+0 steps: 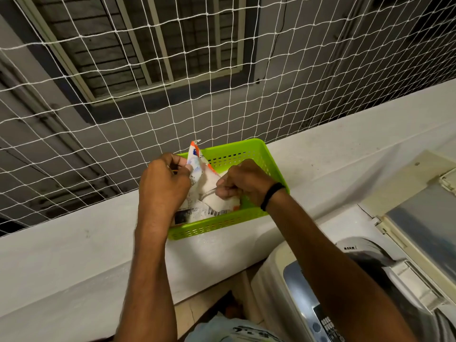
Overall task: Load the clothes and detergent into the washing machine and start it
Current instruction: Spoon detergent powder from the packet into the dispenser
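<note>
Both hands up over a green basket (256, 154) on the white ledge (74, 255). Left hand (162, 183) pinched on the upper edge of a detergent packet (197, 166), holding the torn mouth upright and open. Right hand (243, 185) closed around the thin handle of a spoon (209, 192), bowl end dipped into the white powder (217, 201) inside the packet. Black band (271, 195) around the right wrist. Packet standing in the basket, white with orange and blue print, crumpled lower down against the near wall. Basket close to the white netting (123, 95) stretched along the far edge of the ledge; a barred window (138, 45) on the grey wall beyond. Washing machine (296, 287) low on the right, just beside the ledge, lid (424, 218) raised, dark clothes (370, 260) visible in the drum, control panel (325, 322) at the near edge. Pale printed cloth (234, 332) at the bottom of view; cannot tell what it is.
</note>
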A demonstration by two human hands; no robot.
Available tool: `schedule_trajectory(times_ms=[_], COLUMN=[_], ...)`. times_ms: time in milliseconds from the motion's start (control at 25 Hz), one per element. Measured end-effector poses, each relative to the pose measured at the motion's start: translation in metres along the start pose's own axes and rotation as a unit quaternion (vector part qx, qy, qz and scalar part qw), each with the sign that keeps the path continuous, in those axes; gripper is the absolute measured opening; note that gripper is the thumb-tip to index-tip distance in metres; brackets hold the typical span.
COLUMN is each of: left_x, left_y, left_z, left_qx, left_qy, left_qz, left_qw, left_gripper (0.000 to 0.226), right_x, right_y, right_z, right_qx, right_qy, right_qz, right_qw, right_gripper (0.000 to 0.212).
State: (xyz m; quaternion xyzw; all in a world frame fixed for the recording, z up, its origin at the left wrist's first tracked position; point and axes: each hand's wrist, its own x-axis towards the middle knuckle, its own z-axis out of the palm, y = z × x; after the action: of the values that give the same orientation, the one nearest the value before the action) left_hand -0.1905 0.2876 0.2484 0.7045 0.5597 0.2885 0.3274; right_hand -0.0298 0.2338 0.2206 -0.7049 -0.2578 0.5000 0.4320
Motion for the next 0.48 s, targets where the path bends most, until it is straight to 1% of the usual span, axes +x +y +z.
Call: schedule_trajectory(times_ms=[80,200,320,480], left_x=[0.001,0.001,0.0,-0.005], left_y=[0.001,0.001,0.001,0.005], left_z=[-0.003,-0.006,-0.005,-0.001], left_qx=[-0.004,0.011,0.021,0.034], left_qy=[0.009,0.027,0.035,0.043], left_qz=[0.0,0.002,0.006,0.01], left_qw=[1.0,1.0,0.999,0.998], left_gripper=[0.003,0.002,0.002,0.008], right_x=[-0.001,-0.005,-0.014,-0.028], right_y=[-0.001,-0.002,-0.006,-0.005], right_z=[-0.005,-0.019,-0.035,-0.048], right_qx=[0.024,0.035,0.06,0.1], right_qy=[0.008,0.044,0.058,0.048], right_qz=[-0.006,-0.019,-0.033,-0.049], right_qw=[1.0,0.998,0.996,0.993], right_gripper=[0.033,0.024,0.023,0.023])
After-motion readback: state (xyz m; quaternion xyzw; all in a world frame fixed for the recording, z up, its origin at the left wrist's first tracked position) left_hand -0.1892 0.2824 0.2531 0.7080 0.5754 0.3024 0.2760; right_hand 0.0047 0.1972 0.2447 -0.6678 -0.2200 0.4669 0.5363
